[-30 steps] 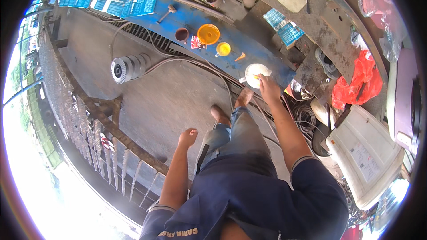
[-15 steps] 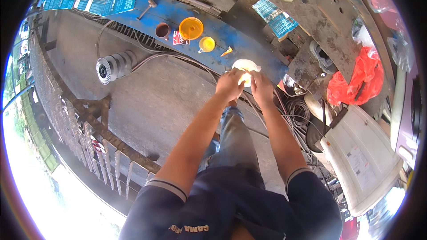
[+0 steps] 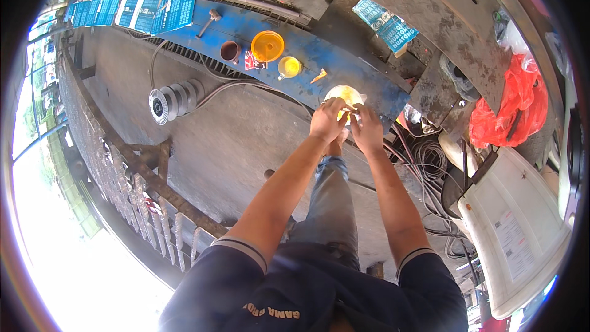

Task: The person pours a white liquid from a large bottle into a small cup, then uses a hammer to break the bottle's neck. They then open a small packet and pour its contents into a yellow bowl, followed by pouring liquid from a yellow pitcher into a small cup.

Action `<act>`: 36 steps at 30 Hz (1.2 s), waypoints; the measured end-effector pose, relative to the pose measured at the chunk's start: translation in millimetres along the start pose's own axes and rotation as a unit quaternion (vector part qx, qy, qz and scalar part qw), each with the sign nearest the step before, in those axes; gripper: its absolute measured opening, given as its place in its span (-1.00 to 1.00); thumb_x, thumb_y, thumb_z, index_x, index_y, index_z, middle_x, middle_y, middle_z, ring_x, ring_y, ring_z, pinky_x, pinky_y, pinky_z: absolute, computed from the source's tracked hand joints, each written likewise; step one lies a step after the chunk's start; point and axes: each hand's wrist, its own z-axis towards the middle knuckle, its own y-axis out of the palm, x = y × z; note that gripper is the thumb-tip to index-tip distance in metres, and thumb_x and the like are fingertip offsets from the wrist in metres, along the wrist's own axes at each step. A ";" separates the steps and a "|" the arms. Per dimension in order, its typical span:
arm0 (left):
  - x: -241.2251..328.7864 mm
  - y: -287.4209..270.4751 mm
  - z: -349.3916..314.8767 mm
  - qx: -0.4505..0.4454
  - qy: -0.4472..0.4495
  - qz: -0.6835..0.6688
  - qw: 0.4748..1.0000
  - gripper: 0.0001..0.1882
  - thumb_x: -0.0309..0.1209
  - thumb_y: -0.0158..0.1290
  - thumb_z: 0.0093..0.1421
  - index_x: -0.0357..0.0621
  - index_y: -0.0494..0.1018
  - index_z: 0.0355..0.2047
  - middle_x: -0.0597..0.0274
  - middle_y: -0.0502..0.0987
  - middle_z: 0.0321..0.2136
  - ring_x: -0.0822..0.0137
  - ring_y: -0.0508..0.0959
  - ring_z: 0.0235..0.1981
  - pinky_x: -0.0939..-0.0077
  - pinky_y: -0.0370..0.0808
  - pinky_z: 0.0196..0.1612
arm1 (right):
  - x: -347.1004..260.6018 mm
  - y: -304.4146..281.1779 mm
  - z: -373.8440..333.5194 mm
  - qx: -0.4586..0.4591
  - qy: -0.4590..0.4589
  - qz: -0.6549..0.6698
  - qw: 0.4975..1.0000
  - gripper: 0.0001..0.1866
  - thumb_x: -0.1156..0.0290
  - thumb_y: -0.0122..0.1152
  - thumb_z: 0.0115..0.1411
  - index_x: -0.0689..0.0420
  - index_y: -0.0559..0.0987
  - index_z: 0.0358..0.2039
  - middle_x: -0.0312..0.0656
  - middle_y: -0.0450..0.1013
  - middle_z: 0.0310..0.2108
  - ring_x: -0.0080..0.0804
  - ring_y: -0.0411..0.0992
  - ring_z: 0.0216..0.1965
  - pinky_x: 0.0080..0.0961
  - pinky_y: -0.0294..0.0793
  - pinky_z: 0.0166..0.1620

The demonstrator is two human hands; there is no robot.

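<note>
Both hands meet over a white bowl [image 3: 330, 93] with something yellow in it, near the right end of the blue surface [image 3: 344, 64]. The left hand [image 3: 329, 119] bends its fingers over the bowl's near left side; the right hand [image 3: 367, 130] comes in from the near right. Their fingertips sit close together, curled inward; whether they pinch anything between them I cannot tell.

Leftward along the surface lie a small orange piece [image 3: 319, 75], a cup [image 3: 289, 68] of yellow stuff, an orange bowl [image 3: 254, 47], a red packet [image 3: 253, 62] touching or just beside that bowl, a brown mug [image 3: 230, 52] and a hammer [image 3: 211, 20]. A blue sheet [image 3: 176, 11] covers the far left end.

A spool [image 3: 163, 106] lies on the floor [image 3: 227, 141] to the left. Off to the right are coiled cables [image 3: 428, 158], a red bag [image 3: 513, 103] and a large white panel [image 3: 522, 221].
</note>
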 end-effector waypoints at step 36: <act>-74.7 -11.8 63.7 -0.245 0.276 0.055 0.928 -0.92 -0.41 0.22 0.18 -0.14 0.63 -0.38 0.07 0.67 -0.41 -0.03 0.65 -0.32 0.09 0.58 -0.19 | -41.1 48.1 -6.3 0.104 0.263 -0.145 0.948 -0.83 0.37 0.35 0.18 0.19 0.69 -0.27 0.04 0.57 -0.28 0.09 0.57 -0.20 -0.08 0.58 -0.07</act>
